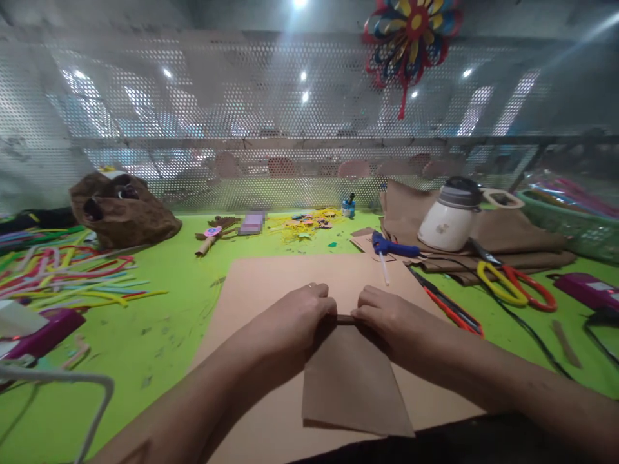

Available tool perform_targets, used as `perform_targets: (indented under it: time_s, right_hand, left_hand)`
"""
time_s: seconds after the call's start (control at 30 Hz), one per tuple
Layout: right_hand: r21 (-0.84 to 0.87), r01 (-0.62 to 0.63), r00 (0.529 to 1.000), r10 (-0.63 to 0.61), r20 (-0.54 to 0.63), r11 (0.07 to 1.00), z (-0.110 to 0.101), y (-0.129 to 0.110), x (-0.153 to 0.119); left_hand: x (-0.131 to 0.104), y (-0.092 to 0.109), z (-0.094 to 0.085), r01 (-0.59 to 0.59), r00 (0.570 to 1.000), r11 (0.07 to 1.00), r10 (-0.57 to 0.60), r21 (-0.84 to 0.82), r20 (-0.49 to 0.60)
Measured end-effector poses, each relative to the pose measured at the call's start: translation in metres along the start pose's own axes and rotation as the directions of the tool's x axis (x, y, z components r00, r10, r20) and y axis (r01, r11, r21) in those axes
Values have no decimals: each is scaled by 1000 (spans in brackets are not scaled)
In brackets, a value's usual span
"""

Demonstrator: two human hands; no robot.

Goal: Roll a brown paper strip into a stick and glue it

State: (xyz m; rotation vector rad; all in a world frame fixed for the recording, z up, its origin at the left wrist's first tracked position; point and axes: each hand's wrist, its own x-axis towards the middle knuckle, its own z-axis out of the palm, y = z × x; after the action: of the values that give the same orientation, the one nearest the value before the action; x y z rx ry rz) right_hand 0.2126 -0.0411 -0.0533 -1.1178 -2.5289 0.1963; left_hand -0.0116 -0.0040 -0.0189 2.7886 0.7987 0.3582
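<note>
A piece of brown paper (355,386) lies on a larger light-brown sheet (261,283), its far edge folded into a narrow strip. My left hand (302,316) is closed on the left end of that strip, fingers bent over it. At the right end, my right hand (387,319) pinches the same fold with its fingers curled. A short bit of the strip shows between the two hands. Both thumbs are mostly hidden. The near part of the brown paper spreads flat toward me, its lower edge slightly raised.
Beyond the sheet lie a blue glue gun (396,247), a white bottle (447,216) and folded brown paper. Scissors (515,287) and a red-and-black cutter (449,306) are at the right. Colored pipe cleaners (97,277) and a brown bag (120,209) occupy the left.
</note>
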Motion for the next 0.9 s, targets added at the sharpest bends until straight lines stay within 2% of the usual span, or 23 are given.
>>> perform_targets:
  time_s: [0.2, 0.43, 0.57, 0.77, 0.9]
  right_hand:
    - [26, -37, 999, 38, -7, 999, -2, 2, -8]
    - [26, -29, 1000, 29, -12, 999, -9, 1, -9]
    - [-45, 21, 999, -22, -40, 999, -8, 3, -9]
    - [-180, 36, 999, -39, -13, 983, -9, 1, -5]
    - [-277, 37, 996, -56, -63, 960, 0, 2, 3]
  left_hand:
    - [0, -9, -1, 26, 998, 999, -25, -31, 56]
    - [1, -6, -5, 75, 992, 996, -70, -41, 108]
    - [3, -5, -8, 100, 985, 994, -92, -46, 146]
    - [2, -8, -4, 54, 992, 999, -53, -6, 112]
    - [2, -11, -3, 40, 996, 999, -39, -6, 83]
